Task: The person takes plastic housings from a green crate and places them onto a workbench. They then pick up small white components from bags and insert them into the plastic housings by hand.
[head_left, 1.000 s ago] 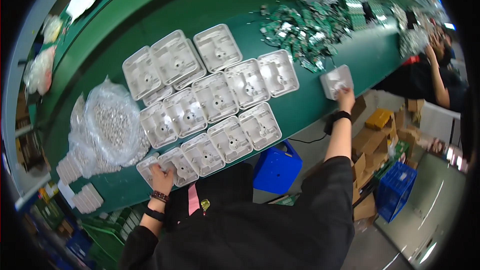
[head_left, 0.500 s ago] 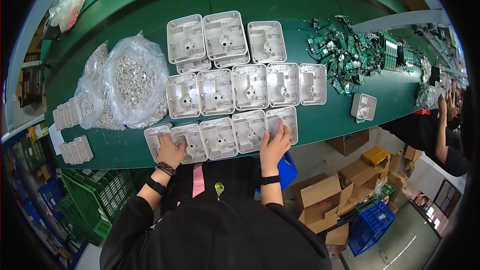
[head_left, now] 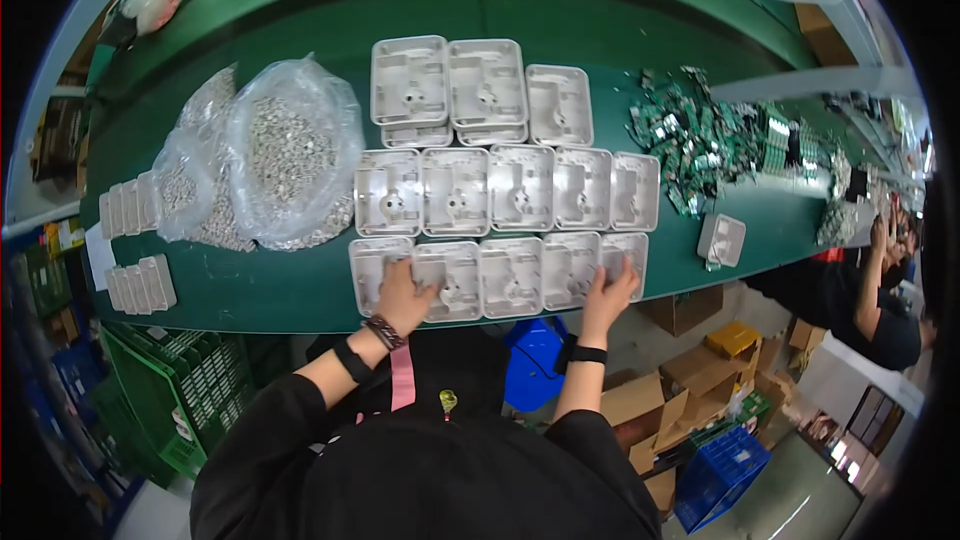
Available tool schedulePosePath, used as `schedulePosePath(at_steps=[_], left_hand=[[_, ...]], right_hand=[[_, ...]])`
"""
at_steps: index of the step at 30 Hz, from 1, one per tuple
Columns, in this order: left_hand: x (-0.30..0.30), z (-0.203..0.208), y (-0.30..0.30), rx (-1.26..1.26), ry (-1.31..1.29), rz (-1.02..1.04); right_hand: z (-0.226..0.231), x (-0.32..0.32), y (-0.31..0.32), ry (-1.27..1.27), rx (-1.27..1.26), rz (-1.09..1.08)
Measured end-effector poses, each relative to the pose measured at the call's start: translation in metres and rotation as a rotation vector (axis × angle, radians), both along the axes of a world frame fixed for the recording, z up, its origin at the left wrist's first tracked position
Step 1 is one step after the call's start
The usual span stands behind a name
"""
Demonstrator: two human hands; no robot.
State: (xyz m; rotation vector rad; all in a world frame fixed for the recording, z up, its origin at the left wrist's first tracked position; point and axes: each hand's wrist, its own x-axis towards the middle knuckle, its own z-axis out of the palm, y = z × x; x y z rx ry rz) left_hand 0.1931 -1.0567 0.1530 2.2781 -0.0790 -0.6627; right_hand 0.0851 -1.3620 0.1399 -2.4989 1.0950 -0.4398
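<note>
In the front row of white plastic housings, my left hand (head_left: 403,302) grips the leftmost housing (head_left: 369,275). Its fingers reach inside and its thumb lies over the neighbouring housing (head_left: 447,275). At the other end, my right hand (head_left: 611,297) has its fingers in the rightmost housing (head_left: 637,285), the thumb near that housing's left wall. Both hands partly cover these end pieces. All these housings are open-topped and show moulded ribs and small round posts inside. A middle row (head_left: 454,220) lies directly behind, and a shorter stacked row (head_left: 410,70) stands farther back.
Clear bags of small whitish parts (head_left: 290,150) sit on the green table (head_left: 250,290) at left, near narrow white pieces (head_left: 140,285). Green circuit boards (head_left: 690,130) are heaped at right, beyond a lone housing (head_left: 721,240). A co-worker (head_left: 870,310) is at far right.
The front row has shifted right against the middle row, and its housings now form a straighter line. Both hands moved right along with it. The view has shifted slightly too.
</note>
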Motion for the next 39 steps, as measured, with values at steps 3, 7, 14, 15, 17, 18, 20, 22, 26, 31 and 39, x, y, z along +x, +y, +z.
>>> schedulePosePath(at_steps=[3, 7, 14, 15, 17, 18, 20, 22, 26, 31, 39], left_hand=[[-0.007, 0.001, -0.007, -0.057, -0.065, 0.003], [-0.004, 0.007, -0.003, -0.136, -0.127, -0.053], [0.07, 0.085, 0.142, -0.307, 0.112, -0.076], [0.087, 0.093, 0.186, -0.188, 0.043, 0.005], [0.109, 0.085, 0.291, -0.055, -0.246, 0.214], [0.122, 0.084, 0.349, -0.03, -0.356, 0.313], [0.144, 0.065, 0.479, 0.199, -0.493, 0.466], [0.166, 0.058, 0.629, 0.227, -0.665, 0.593], [0.195, 0.036, 0.822, 0.748, -0.491, 1.09], [0.203, -0.009, 0.851, 0.899, -0.13, 0.717], [0.203, -0.042, 0.833, 0.96, -0.199, 0.959]], right_hand=[[-0.001, 0.0, -0.014, -0.019, -0.029, 0.036], [0.0, -0.005, -0.027, 0.3, -0.141, 0.057], [0.067, 0.101, 0.121, -0.029, -0.434, 0.342], [0.072, 0.121, 0.169, -0.105, -0.341, 0.522], [0.091, 0.158, 0.289, -0.108, -0.014, 0.766], [0.088, 0.17, 0.342, -0.005, 0.171, 0.858], [0.081, 0.19, 0.452, 0.12, 0.299, 1.236], [0.077, 0.199, 0.553, 0.206, 0.418, 1.391], [0.034, 0.215, 0.698, 0.274, 0.836, 1.168], [-0.021, 0.232, 0.761, 0.324, 0.972, 0.859], [-0.022, 0.233, 0.762, 0.354, 1.037, 0.778]])
